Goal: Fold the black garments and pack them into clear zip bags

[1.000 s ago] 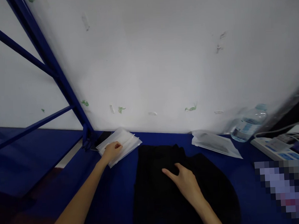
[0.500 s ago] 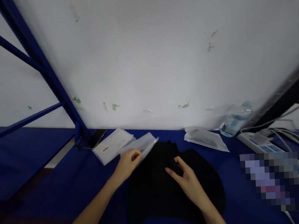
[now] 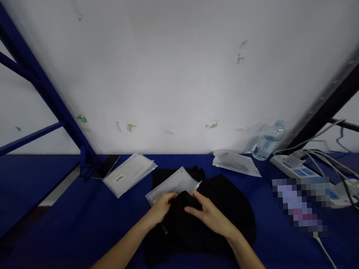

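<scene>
The left hand [image 3: 161, 208] pinches a clear plastic bag [image 3: 173, 185] lying on the black garment [image 3: 202, 225] at table centre. The right hand [image 3: 208, 215], fingers curled, grips a garment fold at the bag's 5 o'clock.

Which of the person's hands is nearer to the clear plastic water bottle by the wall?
Right. The right hand rests on the black garment, below-left of the bottle; the left hand is farther left.

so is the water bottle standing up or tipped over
Tipped over: the water bottle lies on its side against the white wall, cap end pointing up-right, on the blue tabletop.
</scene>
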Available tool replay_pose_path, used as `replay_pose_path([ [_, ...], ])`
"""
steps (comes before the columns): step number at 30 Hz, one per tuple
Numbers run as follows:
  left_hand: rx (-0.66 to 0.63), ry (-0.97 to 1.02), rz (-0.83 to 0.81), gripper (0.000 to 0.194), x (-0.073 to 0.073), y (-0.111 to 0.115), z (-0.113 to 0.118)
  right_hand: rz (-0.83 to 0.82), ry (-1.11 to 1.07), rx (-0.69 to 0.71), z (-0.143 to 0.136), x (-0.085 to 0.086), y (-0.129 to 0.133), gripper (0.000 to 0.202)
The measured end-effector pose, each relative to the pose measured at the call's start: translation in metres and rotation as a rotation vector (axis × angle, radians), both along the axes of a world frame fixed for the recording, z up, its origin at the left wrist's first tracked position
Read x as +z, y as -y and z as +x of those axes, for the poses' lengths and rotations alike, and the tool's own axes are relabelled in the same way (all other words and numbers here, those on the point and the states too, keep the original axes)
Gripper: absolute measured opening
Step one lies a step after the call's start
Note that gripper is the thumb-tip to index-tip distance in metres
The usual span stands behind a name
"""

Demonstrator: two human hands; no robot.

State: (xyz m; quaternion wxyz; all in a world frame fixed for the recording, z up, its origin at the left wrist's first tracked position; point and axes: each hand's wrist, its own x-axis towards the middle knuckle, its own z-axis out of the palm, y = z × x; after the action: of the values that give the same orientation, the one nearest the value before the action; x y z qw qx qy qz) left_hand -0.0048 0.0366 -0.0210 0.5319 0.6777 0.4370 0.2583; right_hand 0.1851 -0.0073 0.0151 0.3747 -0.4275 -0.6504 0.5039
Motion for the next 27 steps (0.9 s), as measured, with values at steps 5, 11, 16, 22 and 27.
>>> replay_pose_path([
  [5, 0.082, -0.076, 0.131, 0.016, 0.004, 0.003, -0.001, 0.077, 0.173, -0.068, 0.003, -0.012, 0.001, 0.016],
  [11, 0.178, -0.202, 0.355, 0.018, 0.028, 0.018, -0.003, 0.13, 0.668, -0.164, -0.015, -0.011, 0.005, 0.034],
  [16, 0.126, -0.375, 0.541, 0.016, 0.03, 0.031, 0.004, 0.144, 0.905, -0.275, -0.031, -0.007, 0.003, 0.037],
  [22, 0.126, -0.597, 0.485, 0.011, 0.019, 0.033, 0.008, 0.037, 0.326, -0.391, -0.002, -0.021, -0.018, 0.026],
  [27, 0.1, -0.642, 0.513, 0.01, 0.016, 0.035, 0.009, -0.137, 0.097, -0.424, 0.006, -0.037, -0.025, 0.035],
])
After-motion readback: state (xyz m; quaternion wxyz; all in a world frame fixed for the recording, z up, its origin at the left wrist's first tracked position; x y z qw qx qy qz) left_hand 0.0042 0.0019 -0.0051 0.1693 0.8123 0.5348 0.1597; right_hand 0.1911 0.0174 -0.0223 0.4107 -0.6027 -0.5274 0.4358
